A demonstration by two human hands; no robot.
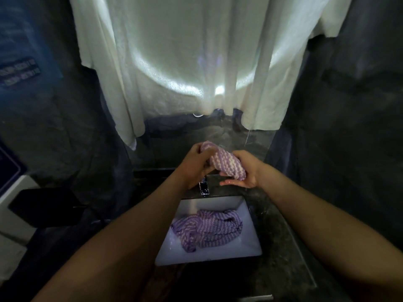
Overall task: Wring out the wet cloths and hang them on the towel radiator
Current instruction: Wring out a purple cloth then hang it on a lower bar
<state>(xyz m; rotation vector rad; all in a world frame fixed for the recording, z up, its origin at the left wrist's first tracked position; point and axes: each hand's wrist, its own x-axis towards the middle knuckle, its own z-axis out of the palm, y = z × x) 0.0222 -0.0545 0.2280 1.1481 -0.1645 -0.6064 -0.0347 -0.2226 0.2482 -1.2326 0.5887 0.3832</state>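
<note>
A purple-and-white striped cloth [224,162], rolled into a thick twist, is held above the tap between both hands. My left hand [196,164] grips its far end with curled fingers. My right hand [244,173] wraps round its near end, fingertips showing wet below it. A second purple striped cloth [209,231] lies crumpled and wet in the white rectangular sink [250,243] below. No towel radiator is visible.
A chrome tap [204,188] stands at the sink's back edge, right under the hands. A large white towel [196,62] hangs over the wall ahead. Dark stone counter [281,236] surrounds the sink; a black box [43,205] sits to the left.
</note>
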